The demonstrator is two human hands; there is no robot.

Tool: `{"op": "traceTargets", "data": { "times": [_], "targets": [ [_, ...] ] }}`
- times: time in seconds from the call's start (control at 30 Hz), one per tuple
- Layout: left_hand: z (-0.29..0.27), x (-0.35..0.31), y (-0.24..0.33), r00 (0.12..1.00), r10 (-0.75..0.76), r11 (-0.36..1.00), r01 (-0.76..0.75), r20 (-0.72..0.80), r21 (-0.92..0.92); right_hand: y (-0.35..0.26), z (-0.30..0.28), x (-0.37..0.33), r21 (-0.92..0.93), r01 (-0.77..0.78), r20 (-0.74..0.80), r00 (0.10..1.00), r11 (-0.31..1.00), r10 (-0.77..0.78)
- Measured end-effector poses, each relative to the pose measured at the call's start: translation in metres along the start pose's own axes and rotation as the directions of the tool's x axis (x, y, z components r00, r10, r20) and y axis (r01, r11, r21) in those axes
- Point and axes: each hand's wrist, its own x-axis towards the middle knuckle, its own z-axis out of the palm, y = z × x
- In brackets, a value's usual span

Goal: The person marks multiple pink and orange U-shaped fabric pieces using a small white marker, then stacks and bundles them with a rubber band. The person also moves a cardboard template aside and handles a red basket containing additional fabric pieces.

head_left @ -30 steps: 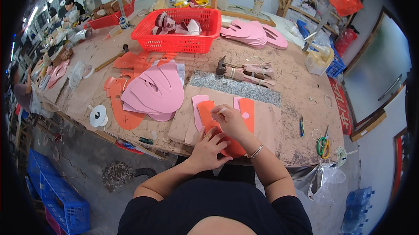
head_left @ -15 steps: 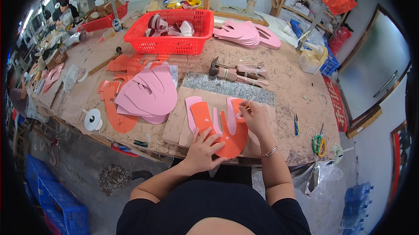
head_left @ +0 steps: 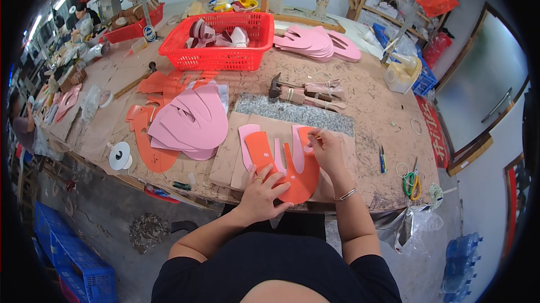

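Observation:
A U-shaped orange cut piece [head_left: 302,186] lies over a pink sheet piece [head_left: 244,141] on a brown board [head_left: 225,159] at the table's near edge. Small pale marks dot the orange surface. My left hand [head_left: 260,193] rests on the orange piece's lower left side, fingers spread and pressing it down. Over the right arm of the piece, my right hand [head_left: 327,151] is closed in a pinch at its upper end. Whatever sits between those fingertips is too small to make out. Beyond the board lies a speckled grey slab [head_left: 295,113].
Pink pieces [head_left: 197,114] overlap orange ones [head_left: 154,156] on the left. A red basket [head_left: 216,61] stands behind them, with more pink pieces [head_left: 309,41] to its right. A hammer [head_left: 275,86] lies beside tied bundles. Scissors [head_left: 413,182] and a small blue-handled tool [head_left: 382,159] lie right.
My right hand has shifted slightly at the upper right end of the orange piece, still pinched. My left hand and the pieces stay in place.

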Motion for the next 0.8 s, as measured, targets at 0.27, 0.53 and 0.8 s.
{"op": "traceTargets", "data": {
  "times": [0.27,0.53,0.8],
  "targets": [
    [0.0,-0.002,0.0,1.0,-0.008,1.0,0.008,0.005,0.016,-0.037,0.001,-0.045,0.196,-0.222,0.267,0.949,0.955,0.165],
    [-0.001,-0.001,0.0,1.0,-0.004,1.0,0.003,0.008,0.017,-0.039,0.005,-0.053,0.087,-0.074,0.259,0.965,0.993,0.05],
    [-0.01,0.008,0.002,0.998,0.064,0.998,-0.064,0.017,0.019,-0.017,-0.011,-0.057,0.375,-0.139,0.134,0.986,0.917,0.095]
  ]
}}
